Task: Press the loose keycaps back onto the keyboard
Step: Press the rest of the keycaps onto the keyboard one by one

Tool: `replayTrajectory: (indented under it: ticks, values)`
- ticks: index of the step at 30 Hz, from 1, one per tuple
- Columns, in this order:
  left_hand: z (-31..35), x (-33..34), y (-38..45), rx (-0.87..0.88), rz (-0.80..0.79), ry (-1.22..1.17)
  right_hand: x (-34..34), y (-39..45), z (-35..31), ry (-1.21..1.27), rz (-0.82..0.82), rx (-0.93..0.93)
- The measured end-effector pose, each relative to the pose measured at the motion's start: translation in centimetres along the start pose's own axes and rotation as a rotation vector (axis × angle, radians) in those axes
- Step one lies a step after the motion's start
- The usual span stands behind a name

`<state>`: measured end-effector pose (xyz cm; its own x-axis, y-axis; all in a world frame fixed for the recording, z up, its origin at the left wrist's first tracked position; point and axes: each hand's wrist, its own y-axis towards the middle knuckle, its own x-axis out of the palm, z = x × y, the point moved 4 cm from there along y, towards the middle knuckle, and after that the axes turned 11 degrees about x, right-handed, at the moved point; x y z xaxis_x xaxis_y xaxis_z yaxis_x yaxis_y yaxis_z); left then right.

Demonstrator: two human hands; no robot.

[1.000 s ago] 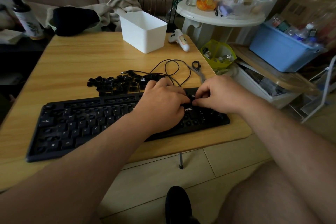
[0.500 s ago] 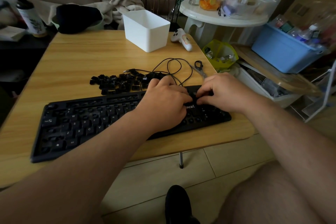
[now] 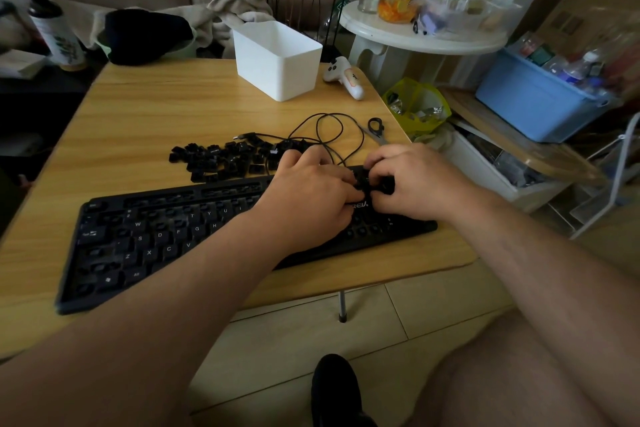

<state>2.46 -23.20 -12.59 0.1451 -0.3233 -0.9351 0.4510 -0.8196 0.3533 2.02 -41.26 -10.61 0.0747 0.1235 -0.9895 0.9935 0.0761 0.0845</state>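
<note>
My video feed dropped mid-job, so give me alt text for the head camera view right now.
Both hands work at the right end of a black keyboard on a wooden table: the right hand pinches a small black keycap, and the left hand meets it with curled fingers. A pile of loose keycaps lies just behind the keyboard, beside a coiled black cable.

A pale wood-grain finish, smooth and faintly glossy, is shown by the bench [image 3: 145,121]. On it, matt black plastic is seen in the keyboard [image 3: 145,239] and keycaps [image 3: 225,159]; behind them, smooth white plastic in the bin [image 3: 277,62].
</note>
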Motion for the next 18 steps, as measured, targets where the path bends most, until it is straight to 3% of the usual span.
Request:
replayTrajectory:
  ticks: [13,18]
  values:
    - [-0.1,0.0,0.0,0.0,-0.014,-0.034,-0.1,0.1,0.2,0.05,0.009,0.021]
    - [0.0,-0.1,-0.1,-0.006,-0.044,-0.037,-0.1,-0.5,1.7,0.284,0.035,0.103]
